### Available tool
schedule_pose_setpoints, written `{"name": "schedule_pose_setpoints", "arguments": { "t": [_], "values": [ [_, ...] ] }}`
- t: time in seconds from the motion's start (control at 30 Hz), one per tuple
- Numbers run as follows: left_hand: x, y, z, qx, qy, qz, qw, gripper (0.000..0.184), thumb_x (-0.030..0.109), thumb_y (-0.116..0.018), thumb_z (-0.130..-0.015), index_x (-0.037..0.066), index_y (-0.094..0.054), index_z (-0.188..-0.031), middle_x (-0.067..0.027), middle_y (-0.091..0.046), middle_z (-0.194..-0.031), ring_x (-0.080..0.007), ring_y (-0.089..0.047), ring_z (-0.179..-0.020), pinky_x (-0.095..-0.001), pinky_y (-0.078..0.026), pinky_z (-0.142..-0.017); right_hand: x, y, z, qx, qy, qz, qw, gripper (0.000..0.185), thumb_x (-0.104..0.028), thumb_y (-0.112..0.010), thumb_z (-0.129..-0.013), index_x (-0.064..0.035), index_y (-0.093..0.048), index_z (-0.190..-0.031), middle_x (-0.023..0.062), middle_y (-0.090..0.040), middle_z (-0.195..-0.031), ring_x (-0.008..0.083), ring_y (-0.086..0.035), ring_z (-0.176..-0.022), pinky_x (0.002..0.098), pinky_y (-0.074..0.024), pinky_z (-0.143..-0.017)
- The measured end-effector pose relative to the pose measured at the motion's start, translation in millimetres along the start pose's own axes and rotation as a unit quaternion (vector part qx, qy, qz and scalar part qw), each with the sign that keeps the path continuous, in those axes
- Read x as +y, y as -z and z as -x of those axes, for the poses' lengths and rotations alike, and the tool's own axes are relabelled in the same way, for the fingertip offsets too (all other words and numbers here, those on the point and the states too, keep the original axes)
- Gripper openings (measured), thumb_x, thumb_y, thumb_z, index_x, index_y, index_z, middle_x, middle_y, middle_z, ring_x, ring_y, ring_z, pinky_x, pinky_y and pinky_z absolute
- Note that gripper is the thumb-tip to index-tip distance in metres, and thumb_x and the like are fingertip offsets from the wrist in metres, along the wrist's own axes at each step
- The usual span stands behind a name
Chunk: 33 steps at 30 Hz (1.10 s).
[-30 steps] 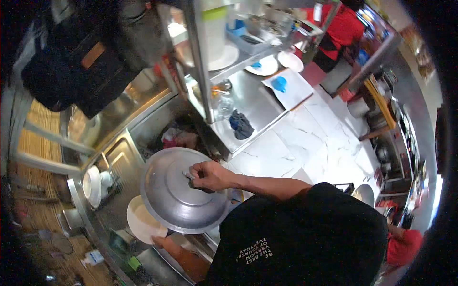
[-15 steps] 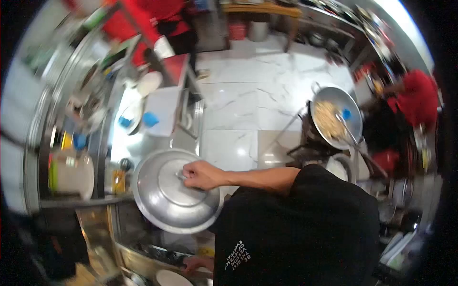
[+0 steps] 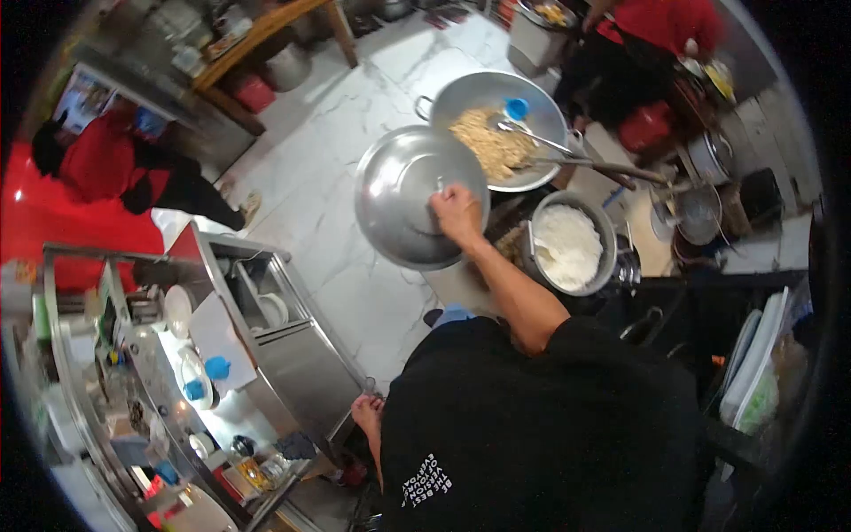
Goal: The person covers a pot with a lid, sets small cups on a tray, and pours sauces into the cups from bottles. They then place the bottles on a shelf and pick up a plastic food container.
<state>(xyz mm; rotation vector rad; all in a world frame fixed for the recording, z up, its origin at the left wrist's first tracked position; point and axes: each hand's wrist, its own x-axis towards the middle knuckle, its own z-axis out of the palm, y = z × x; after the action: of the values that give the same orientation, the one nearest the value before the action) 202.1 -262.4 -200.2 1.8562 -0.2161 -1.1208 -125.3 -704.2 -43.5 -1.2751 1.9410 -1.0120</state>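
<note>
My right hand [image 3: 459, 215] grips the knob of a large round metal lid [image 3: 403, 191], which hangs over the floor and overlaps the left edge of a big wok [image 3: 536, 97] in view. Noodle-like brown food [image 3: 483, 146], a blue cup [image 3: 516, 109] and a long-handled ladle lie in the wok. Beside it stands a pot of white rice [image 3: 567, 246]. Low on the left, next to the steel counter, my left hand [image 3: 368, 412] has its fingers closed near a small clear object; what it holds is too small to tell.
A steel counter [image 3: 310, 372] with plates, blue cups and a white board [image 3: 222, 341] is at lower left. A person in red [image 3: 97, 168] bends at upper left; another person in red [image 3: 660, 31] stands beyond the wok. White trays [image 3: 758, 363] are at right.
The view has turned from the counter to the stove. The lid, still in my right hand, has come up beside the wok. My left hand is away from the white plate it touched earlier.
</note>
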Motion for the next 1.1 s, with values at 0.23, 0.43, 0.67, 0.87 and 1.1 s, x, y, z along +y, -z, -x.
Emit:
{"name": "schedule_pose_setpoints", "arguments": {
  "t": [0.23, 0.43, 0.67, 0.87, 1.1],
  "values": [
    [-52, 20, -26, 0.0, -0.151, -0.396, 0.906, 0.023, 0.016, -0.062, -0.09, 0.001, -0.065, -0.073, -0.0117, -0.067, -0.086, -0.021, -0.063, -0.07, -0.0383, -0.049, -0.071, 105, 136, -2, 0.229, -0.126, 0.092, 0.961, 0.034, -0.035, -0.066, -0.08, -0.0038, -0.055, -0.073, 0.0195, -0.061, -0.071, 0.0365, -0.058, -0.066, 0.049, -0.0467, -0.067],
    [42, -12, -42, -0.098, -0.033, -0.33, 0.938, 0.017, 0.015, -0.057, -0.097, 0.001, -0.063, -0.091, -0.011, -0.065, -0.085, -0.0176, -0.062, -0.066, -0.0339, -0.053, -0.06, 196, 221, 4, 0.292, -0.185, 0.158, 0.925, 0.04, -0.041, -0.069, -0.078, -0.0013, -0.064, -0.076, 0.0254, -0.067, -0.078, 0.0435, -0.065, -0.076, 0.0524, -0.0485, -0.073],
    [70, -47, -69, -0.09, 0.032, -0.176, 0.98, 0.015, 0.011, -0.056, -0.099, -0.001, -0.056, -0.11, -0.0103, -0.063, -0.086, -0.0186, -0.064, -0.066, -0.032, -0.058, -0.059, 290, 239, 0, 0.25, -0.284, 0.225, 0.898, 0.055, -0.048, -0.07, -0.076, 0.0036, -0.075, -0.093, 0.0293, -0.072, -0.098, 0.0459, -0.069, -0.098, 0.051, -0.0519, -0.09],
    [70, -47, -41, -0.086, 0.005, -0.201, 0.976, 0.017, 0.013, -0.058, -0.099, -0.002, -0.059, -0.106, -0.0111, -0.066, -0.085, -0.0179, -0.065, -0.066, -0.0312, -0.057, -0.06, 323, 225, -14, 0.22, -0.281, 0.248, 0.901, 0.056, -0.05, -0.07, -0.077, 0.0033, -0.073, -0.095, 0.0272, -0.072, -0.101, 0.045, -0.068, -0.099, 0.0509, -0.0517, -0.091],
    [0, 4, -41, -0.074, -0.044, -0.394, 0.915, 0.022, 0.018, -0.066, -0.091, -0.003, -0.072, -0.092, -0.0107, -0.072, -0.085, -0.0191, -0.067, -0.069, -0.0355, -0.053, -0.068, 308, 216, -29, 0.253, -0.229, 0.267, 0.901, 0.052, -0.047, -0.069, -0.08, 0.0038, -0.072, -0.084, 0.0253, -0.073, -0.088, 0.0408, -0.072, -0.085, 0.0488, -0.0551, -0.081]
  ]
}}
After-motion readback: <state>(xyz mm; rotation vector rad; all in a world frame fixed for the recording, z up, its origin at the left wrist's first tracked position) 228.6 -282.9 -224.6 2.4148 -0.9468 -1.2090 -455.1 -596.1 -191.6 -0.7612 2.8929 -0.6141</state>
